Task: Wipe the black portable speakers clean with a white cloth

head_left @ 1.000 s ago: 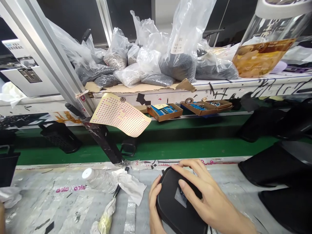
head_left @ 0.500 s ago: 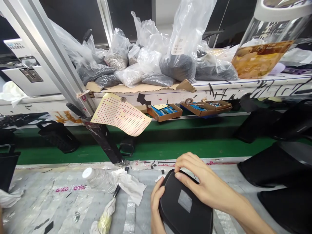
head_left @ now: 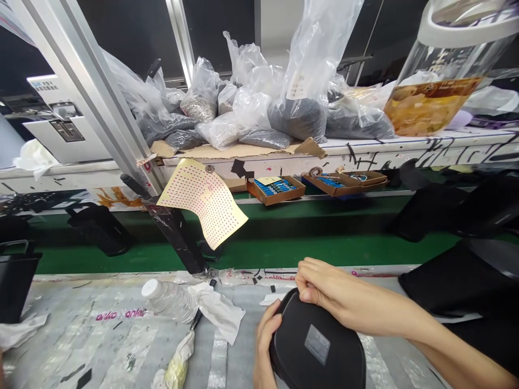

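A black rounded case (head_left: 298,354) with a grey rectangular patch (head_left: 317,344) on its face is tilted up at the lower middle. My left hand (head_left: 265,343) wraps round its left edge, with the fingers curled over the side. My right hand (head_left: 324,289) is closed in a pinch against the case's top edge. Whatever lies between its thumb and fingers is hidden. A white paper strip (head_left: 271,299) lies just behind the case. Left of it are a clear bottle with a white cap (head_left: 168,300) and a crumpled white tissue (head_left: 221,312).
Several black bin-like items (head_left: 441,275) stand at the right. A green belt (head_left: 259,248) runs behind the padded worktop (head_left: 117,340). Above, a shelf (head_left: 267,162) holds plastic bags of dark pellets (head_left: 300,116). A dotted yellow sheet (head_left: 203,200) and small cardboard boxes (head_left: 279,192) are below it.
My right hand has closed from spread, bent fingers into a tighter pinch at the case's top edge. The case and both hands sit slightly further right. The yellow sheet has swung.
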`<state>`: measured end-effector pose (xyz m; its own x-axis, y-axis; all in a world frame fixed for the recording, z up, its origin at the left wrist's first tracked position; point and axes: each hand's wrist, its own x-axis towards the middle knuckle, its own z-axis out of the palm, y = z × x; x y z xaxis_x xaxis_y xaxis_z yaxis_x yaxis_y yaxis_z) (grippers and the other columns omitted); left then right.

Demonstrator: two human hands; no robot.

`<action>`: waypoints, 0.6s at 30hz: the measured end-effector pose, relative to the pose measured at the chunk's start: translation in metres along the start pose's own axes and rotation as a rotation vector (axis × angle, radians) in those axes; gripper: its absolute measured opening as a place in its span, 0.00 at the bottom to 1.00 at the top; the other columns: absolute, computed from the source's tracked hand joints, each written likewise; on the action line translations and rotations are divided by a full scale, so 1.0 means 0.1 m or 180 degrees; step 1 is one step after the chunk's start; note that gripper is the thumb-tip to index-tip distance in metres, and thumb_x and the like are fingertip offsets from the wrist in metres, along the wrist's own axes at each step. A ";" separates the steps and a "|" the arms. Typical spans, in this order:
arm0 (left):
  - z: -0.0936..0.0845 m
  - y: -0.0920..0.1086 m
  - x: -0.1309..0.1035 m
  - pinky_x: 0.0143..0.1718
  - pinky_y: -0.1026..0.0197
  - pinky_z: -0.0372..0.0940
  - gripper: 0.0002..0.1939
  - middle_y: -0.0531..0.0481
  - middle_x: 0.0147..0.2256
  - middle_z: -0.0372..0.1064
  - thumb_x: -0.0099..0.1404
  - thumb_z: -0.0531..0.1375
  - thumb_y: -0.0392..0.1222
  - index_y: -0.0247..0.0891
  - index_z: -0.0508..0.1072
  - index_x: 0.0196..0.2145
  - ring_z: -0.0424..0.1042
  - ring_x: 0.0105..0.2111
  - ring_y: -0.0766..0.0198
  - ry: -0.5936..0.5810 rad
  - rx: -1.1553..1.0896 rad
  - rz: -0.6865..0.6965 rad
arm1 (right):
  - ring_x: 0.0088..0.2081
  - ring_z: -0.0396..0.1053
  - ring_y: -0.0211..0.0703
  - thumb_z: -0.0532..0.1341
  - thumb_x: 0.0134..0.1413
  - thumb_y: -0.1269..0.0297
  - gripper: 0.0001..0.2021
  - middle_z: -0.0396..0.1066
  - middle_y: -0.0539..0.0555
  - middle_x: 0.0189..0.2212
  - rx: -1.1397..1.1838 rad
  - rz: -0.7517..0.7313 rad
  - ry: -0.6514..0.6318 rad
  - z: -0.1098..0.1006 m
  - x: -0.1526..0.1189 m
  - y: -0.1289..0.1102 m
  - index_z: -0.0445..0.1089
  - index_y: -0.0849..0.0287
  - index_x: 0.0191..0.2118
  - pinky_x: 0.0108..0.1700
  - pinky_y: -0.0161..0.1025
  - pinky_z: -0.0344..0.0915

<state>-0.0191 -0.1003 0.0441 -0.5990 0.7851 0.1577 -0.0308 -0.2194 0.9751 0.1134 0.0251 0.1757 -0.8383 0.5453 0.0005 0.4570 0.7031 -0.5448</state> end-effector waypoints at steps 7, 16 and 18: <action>0.00 0.11 0.08 0.61 0.44 0.58 0.24 0.42 0.53 0.71 0.59 0.58 0.62 0.42 0.74 0.45 0.65 0.58 0.43 -0.0063 -0.0064 -0.0111 | 0.47 0.65 0.42 0.53 0.65 0.54 0.10 0.65 0.52 0.46 0.0531 0.0310 0.0769 0.06 -0.25 0.13 0.62 0.48 0.49 0.49 0.40 0.65; 0.12 0.04 0.20 0.57 0.43 0.65 0.24 0.55 0.48 0.75 0.55 0.65 0.53 0.53 0.73 0.51 0.68 0.55 0.42 -0.0167 0.0015 -0.0371 | 0.56 0.59 0.45 0.53 0.65 0.64 0.18 0.62 0.54 0.54 -0.0324 -0.0154 0.1077 0.53 -0.25 0.00 0.60 0.45 0.59 0.55 0.43 0.64; 0.14 0.03 0.19 0.57 0.43 0.65 0.27 0.59 0.46 0.76 0.52 0.66 0.52 0.57 0.72 0.51 0.67 0.56 0.42 -0.0076 0.0150 -0.0424 | 0.52 0.62 0.44 0.53 0.65 0.65 0.14 0.64 0.54 0.50 -0.0224 -0.0210 0.1296 0.52 -0.21 -0.02 0.63 0.47 0.54 0.52 0.43 0.65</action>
<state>-0.0194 -0.0776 0.0518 -0.5728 0.8191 0.0295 -0.0710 -0.0854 0.9938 0.1146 -0.0115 0.1332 -0.6868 0.6241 0.3725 0.4374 0.7642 -0.4740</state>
